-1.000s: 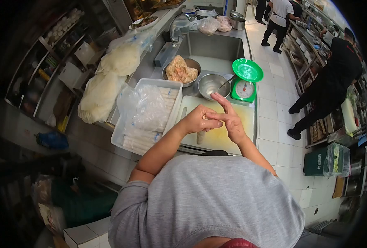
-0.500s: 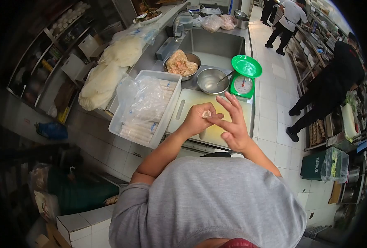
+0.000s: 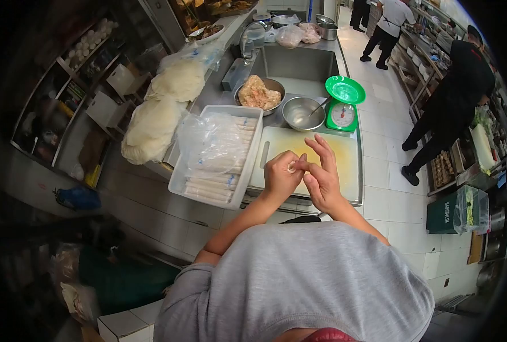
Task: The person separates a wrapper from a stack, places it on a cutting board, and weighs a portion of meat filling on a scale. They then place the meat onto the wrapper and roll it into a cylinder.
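Note:
Over the near part of a yellow-stained white cutting board point(image 3: 345, 154), my left hand point(image 3: 282, 174) is closed round a small pale roll point(image 3: 291, 167), its end showing at the top of the fist. My right hand point(image 3: 323, 179) touches that end with thumb and index finger, the other fingers stretched up. To the left stands a white plastic tub point(image 3: 257, 142) of long pale rolls point(image 3: 211, 191) under a clear plastic bag point(image 3: 208, 142). Beyond the board are a metal bowl with a spoon point(image 3: 299, 114), a bowl of pinkish ground filling point(image 3: 259, 92) and a green scale point(image 3: 342, 114).
Stacked pale round wrappers point(image 3: 151, 128) lie left of the tub. A sink point(image 3: 299, 64) with a faucet point(image 3: 248, 37) is farther back. Two people, one in black point(image 3: 456, 91) and one in a white top point(image 3: 395, 17), stand at shelves on the right.
The whole view has shifted slightly, so the counter appears farther right. My right thumb and index finger have come in closer to the end of the roll in my left hand.

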Motion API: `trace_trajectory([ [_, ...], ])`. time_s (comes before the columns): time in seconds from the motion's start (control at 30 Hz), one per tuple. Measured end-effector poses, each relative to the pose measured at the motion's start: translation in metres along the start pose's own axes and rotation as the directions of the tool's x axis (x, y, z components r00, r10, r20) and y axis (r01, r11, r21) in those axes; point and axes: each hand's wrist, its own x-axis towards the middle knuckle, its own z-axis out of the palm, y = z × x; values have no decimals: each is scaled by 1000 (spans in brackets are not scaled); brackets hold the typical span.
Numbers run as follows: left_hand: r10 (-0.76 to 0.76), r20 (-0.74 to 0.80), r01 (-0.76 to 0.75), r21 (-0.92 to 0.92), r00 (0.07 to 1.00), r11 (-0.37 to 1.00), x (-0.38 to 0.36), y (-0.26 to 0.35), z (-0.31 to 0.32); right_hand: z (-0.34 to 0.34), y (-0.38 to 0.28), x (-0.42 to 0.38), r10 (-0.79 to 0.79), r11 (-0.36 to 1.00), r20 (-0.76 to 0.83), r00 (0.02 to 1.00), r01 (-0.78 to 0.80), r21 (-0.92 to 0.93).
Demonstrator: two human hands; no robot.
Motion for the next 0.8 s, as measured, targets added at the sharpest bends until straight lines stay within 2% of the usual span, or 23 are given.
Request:
trace_trajectory([
  [0.13, 110, 37, -113, 83, 993, 990, -11, -13, -11, 17, -21, -7, 58, 950, 156, 986, -6, -311],
  [0.23, 187, 45, -191, 120, 981, 974, -16, -25, -7, 31, -29, -13, 122, 888, 172, 978, -30, -459],
  [0.27, 170, 47, -175, 123, 984, 977, -17, -25, -3, 31, -29, -11, 134, 877, 200, 971, -23, -480],
  [0.37, 179, 29, -180, 33, 983, 983, -15, -21, 6, 17, -5, -8, 95, 965, 276, 956, -20, -261],
  [0.4, 194, 30, -194, 13, 981, 981, -12, -19, 8, 10, 9, -15, 173, 980, 250, 953, -193, 55],
  [0.5, -55, 220, 112, -255, 974, 960, -1, -9, 29, 13, 51, -37, 223, 837, -65, 973, -157, 525],
  [0.53, -132, 308, 240, -343, 942, 908, 2, -12, 36, 2, 62, -42, 225, 877, 50, 973, -225, 425],
  [0.63, -171, 446, 442, -624, 879, 645, 17, -11, 59, -14, 73, -60, 444, 578, 377, 813, -581, 573],
  [0.67, -102, 581, 499, -580, 807, 644, 22, -30, 67, -19, 87, -71, 479, 512, 485, 732, -682, 522],
  [0.77, 68, 363, 250, -754, 929, 608, 32, -42, 104, -39, 106, -74, 663, 521, 350, 661, -744, 419],
  [0.8, 7, 440, 354, -730, 898, 584, 39, -50, 104, -42, 118, -76, 702, 592, 206, 681, -720, 363],
])
